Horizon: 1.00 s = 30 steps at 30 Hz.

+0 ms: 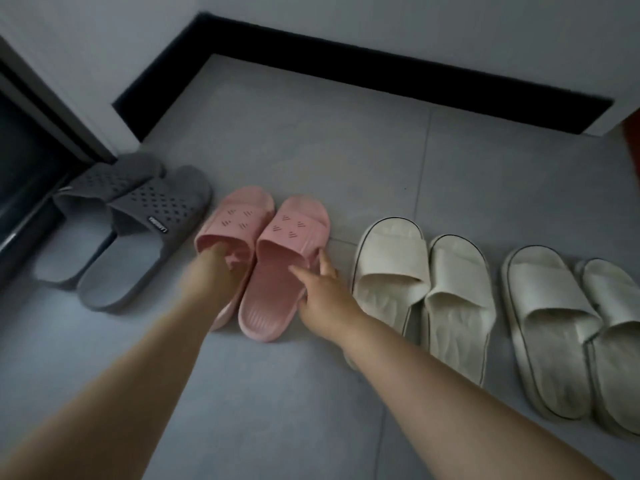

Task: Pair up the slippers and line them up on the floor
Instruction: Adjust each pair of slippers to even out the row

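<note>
At the centre of the frame the pink pair is being handled, one slipper to each hand. The left pink slipper (232,233) is reached into by the left hand (211,271), whose fingers are tucked under the strap, though whether they are closed on it cannot be told through the blur. The right pink slipper (280,268) is touched by the right hand (323,296), loosely spread, with one finger on the footbed and another against the outer edge; nothing is clasped. Both slippers lie ahead of the hands, long axes running from lower left to upper right, toes towards the black skirting (381,74), and the two are touching along their inner sides. Soft pink plastic with small dashed triangles on the straps is seen. The grey pair (138,230) lies at the left, and two cream pairs (429,289) (571,327) at the right, so the row appears nearly finished.
</note>
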Each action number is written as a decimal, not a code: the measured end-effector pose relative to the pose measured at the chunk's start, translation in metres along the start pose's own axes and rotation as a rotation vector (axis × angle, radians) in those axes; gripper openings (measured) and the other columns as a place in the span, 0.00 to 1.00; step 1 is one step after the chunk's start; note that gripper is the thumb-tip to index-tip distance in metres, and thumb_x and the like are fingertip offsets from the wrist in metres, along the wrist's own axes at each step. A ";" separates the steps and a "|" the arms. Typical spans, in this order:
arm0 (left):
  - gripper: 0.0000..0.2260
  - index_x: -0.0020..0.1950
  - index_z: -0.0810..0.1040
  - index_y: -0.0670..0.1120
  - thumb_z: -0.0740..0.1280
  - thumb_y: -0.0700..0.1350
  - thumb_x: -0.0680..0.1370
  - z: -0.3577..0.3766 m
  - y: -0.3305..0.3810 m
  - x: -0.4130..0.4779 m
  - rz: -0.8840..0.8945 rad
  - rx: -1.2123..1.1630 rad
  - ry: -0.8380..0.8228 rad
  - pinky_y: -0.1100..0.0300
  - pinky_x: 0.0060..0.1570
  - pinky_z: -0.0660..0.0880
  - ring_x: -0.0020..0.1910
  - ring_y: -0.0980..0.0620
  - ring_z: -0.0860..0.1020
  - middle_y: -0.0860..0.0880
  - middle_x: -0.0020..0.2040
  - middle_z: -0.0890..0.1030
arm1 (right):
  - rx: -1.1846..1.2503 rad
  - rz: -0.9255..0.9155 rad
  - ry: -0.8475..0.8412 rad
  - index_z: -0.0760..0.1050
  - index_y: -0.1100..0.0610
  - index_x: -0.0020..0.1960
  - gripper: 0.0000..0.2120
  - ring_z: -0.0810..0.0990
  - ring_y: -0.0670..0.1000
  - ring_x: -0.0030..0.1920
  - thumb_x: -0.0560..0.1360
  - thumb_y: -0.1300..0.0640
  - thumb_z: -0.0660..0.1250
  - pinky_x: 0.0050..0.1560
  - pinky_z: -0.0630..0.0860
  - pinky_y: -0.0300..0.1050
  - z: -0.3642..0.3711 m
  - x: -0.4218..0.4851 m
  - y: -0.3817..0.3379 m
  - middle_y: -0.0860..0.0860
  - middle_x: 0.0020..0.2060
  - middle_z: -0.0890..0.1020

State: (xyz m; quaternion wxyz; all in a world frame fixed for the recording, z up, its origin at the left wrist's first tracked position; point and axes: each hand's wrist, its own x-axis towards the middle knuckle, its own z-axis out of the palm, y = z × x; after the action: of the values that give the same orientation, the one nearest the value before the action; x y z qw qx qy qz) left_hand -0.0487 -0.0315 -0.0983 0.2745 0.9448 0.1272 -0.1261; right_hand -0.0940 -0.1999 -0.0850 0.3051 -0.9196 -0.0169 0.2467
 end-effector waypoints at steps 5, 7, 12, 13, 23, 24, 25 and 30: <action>0.09 0.41 0.79 0.40 0.65 0.45 0.75 0.008 0.017 -0.001 0.003 -0.218 0.037 0.58 0.34 0.64 0.39 0.44 0.76 0.42 0.40 0.81 | 0.002 0.124 -0.070 0.46 0.56 0.77 0.35 0.63 0.60 0.73 0.75 0.62 0.59 0.71 0.64 0.51 0.003 0.015 -0.010 0.56 0.76 0.36; 0.10 0.38 0.79 0.38 0.66 0.44 0.75 0.009 0.022 -0.003 -0.001 -0.276 0.022 0.58 0.30 0.64 0.35 0.45 0.74 0.41 0.36 0.80 | 0.041 0.164 -0.106 0.43 0.58 0.77 0.37 0.60 0.58 0.74 0.74 0.62 0.60 0.72 0.62 0.47 -0.002 0.012 -0.011 0.56 0.76 0.35; 0.10 0.33 0.76 0.44 0.67 0.42 0.75 0.010 0.027 -0.002 -0.019 -0.231 -0.027 0.62 0.28 0.63 0.29 0.52 0.68 0.45 0.32 0.75 | 0.043 0.220 -0.225 0.39 0.59 0.77 0.38 0.54 0.55 0.76 0.76 0.61 0.60 0.74 0.57 0.44 -0.020 0.008 -0.005 0.55 0.75 0.33; 0.12 0.31 0.75 0.45 0.67 0.42 0.75 0.010 0.029 -0.002 -0.020 -0.217 -0.038 0.62 0.28 0.62 0.29 0.51 0.68 0.45 0.31 0.74 | 0.049 0.216 -0.246 0.39 0.58 0.77 0.38 0.54 0.55 0.77 0.76 0.61 0.60 0.75 0.56 0.45 -0.022 0.007 -0.004 0.55 0.75 0.32; 0.11 0.56 0.79 0.38 0.67 0.40 0.76 0.011 0.052 0.006 -0.204 -0.082 -0.102 0.54 0.49 0.70 0.53 0.39 0.77 0.38 0.56 0.80 | 0.130 0.061 -0.301 0.52 0.52 0.76 0.31 0.53 0.58 0.77 0.76 0.61 0.59 0.75 0.56 0.46 -0.035 0.010 0.020 0.58 0.75 0.33; 0.13 0.60 0.76 0.38 0.66 0.40 0.76 0.009 0.056 -0.002 -0.208 -0.044 -0.159 0.54 0.53 0.70 0.56 0.40 0.76 0.39 0.60 0.78 | 0.144 0.047 -0.303 0.51 0.51 0.76 0.32 0.53 0.58 0.77 0.76 0.62 0.58 0.75 0.56 0.46 -0.038 0.005 0.023 0.57 0.75 0.33; 0.18 0.65 0.72 0.39 0.66 0.42 0.77 0.004 0.061 -0.013 -0.190 0.052 -0.224 0.53 0.57 0.69 0.60 0.41 0.74 0.41 0.63 0.75 | 0.167 0.034 -0.307 0.49 0.50 0.77 0.32 0.53 0.58 0.77 0.76 0.62 0.58 0.75 0.56 0.46 -0.041 -0.001 0.025 0.56 0.75 0.34; 0.29 0.75 0.57 0.48 0.65 0.43 0.77 -0.050 0.108 -0.071 -0.028 0.344 -0.450 0.52 0.69 0.66 0.69 0.44 0.69 0.44 0.72 0.67 | 0.232 0.010 -0.333 0.47 0.57 0.77 0.33 0.57 0.58 0.75 0.76 0.62 0.58 0.73 0.58 0.48 -0.064 -0.042 0.013 0.57 0.77 0.44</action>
State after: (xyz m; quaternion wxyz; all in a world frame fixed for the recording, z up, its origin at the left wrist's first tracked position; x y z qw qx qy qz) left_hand -0.0733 -0.1041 0.0170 0.1297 0.9239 0.0529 -0.3562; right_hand -0.1027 -0.2534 -0.0292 0.4006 -0.8249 -0.0343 0.3974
